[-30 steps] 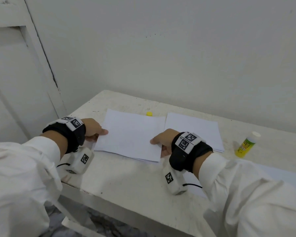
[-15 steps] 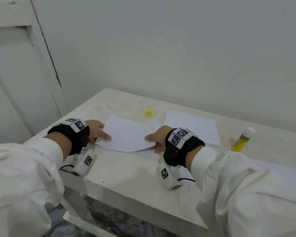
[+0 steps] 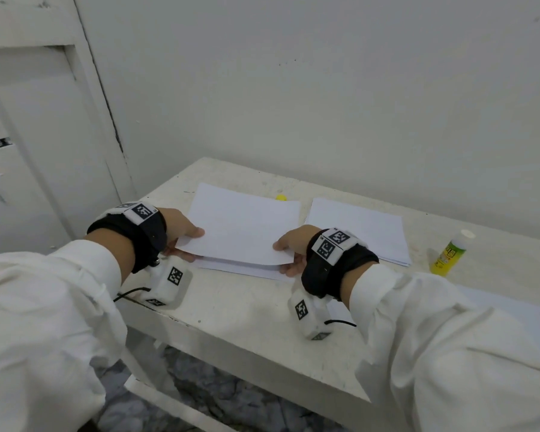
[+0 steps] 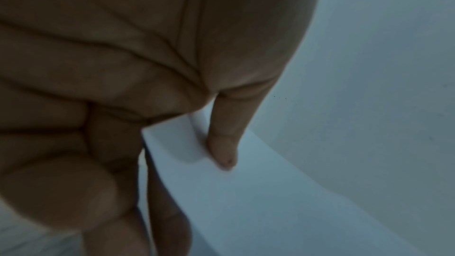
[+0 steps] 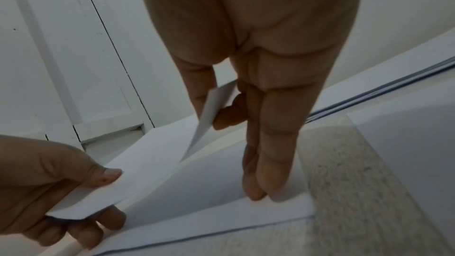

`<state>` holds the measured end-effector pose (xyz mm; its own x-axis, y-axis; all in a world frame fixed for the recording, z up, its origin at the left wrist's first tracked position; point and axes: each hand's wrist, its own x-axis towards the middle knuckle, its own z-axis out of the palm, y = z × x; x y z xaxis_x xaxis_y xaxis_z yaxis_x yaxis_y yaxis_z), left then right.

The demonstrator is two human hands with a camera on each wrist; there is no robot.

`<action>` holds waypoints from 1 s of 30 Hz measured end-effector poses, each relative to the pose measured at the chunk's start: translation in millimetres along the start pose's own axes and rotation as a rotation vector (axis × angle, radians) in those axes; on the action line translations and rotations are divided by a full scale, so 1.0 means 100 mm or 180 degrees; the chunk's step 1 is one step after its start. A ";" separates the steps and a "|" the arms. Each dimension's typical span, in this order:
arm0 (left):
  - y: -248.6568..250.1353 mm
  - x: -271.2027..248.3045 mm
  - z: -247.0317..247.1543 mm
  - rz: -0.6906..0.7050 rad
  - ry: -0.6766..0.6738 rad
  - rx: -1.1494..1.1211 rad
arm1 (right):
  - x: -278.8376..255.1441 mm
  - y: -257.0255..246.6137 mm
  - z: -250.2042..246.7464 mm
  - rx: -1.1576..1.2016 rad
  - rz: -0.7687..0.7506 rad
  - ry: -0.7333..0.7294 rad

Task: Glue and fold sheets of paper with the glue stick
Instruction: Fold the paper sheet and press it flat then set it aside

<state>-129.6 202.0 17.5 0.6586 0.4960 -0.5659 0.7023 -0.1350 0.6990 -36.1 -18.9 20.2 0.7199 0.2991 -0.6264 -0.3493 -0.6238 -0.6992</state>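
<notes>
A white sheet of paper (image 3: pixel 240 226) is lifted at its near edge above other sheets (image 3: pixel 247 269) lying on the white table (image 3: pixel 247 310). My left hand (image 3: pixel 186 236) pinches the sheet's near left corner (image 4: pixel 177 143) between thumb and fingers. My right hand (image 3: pixel 289 252) pinches the near right corner (image 5: pixel 211 108), while its other fingers (image 5: pixel 261 182) point straight down onto the sheets below. A yellow-green glue stick (image 3: pixel 449 252) stands uncapped at the right of the table, and its yellow cap (image 3: pixel 281 197) sits behind the lifted sheet.
A second stack of white sheets (image 3: pixel 359 232) lies to the right of the lifted sheet. Another sheet (image 3: pixel 512 310) lies at the table's near right, partly under my sleeve. A wall runs behind the table and a white door (image 3: pixel 44 151) stands at the left.
Both hands have lifted the sheet's near edge off the stack. It curled away half a second ago and now lies flatter, still held up at both corners.
</notes>
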 end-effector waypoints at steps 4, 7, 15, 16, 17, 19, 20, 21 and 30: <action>0.10 -0.09 0.06 0.0175 0.0075 0.0207 | -0.12 0.08 -0.13 0.0149 -0.0178 0.0041; 0.29 -0.21 0.28 0.0570 0.0086 0.0431 | -0.37 0.28 -0.43 0.0353 -0.0131 0.0135; 0.47 -0.52 1.41 0.1575 -0.0634 0.0989 | -0.86 1.27 -1.30 0.0317 0.0231 0.0990; 0.47 -0.53 1.52 0.1633 -0.0759 0.1228 | -0.89 1.36 -1.36 0.0277 0.0287 0.1058; 0.47 -0.54 1.61 0.1686 -0.0832 0.1455 | -0.91 1.44 -1.42 0.0226 0.0338 0.1103; 0.46 -0.54 1.76 0.1731 -0.0928 0.1776 | -0.94 1.55 -1.49 0.0140 0.0433 0.1154; 0.47 -0.55 1.81 0.1735 -0.0979 0.1896 | -0.94 1.58 -1.51 0.0116 0.0468 0.1186; 0.47 -0.55 1.85 0.1737 -0.1018 0.2022 | -0.93 1.61 -1.53 0.0107 0.0504 0.1204; 0.50 -0.55 1.92 0.1781 -0.1088 0.2609 | -0.80 1.69 -1.53 0.0015 0.0653 0.1183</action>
<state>-79.3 3.5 -0.2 0.8974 -0.0678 -0.4360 0.1580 -0.8733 0.4609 -61.0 -258.3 4.5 0.8022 -0.1121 -0.5864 -0.5098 -0.6397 -0.5752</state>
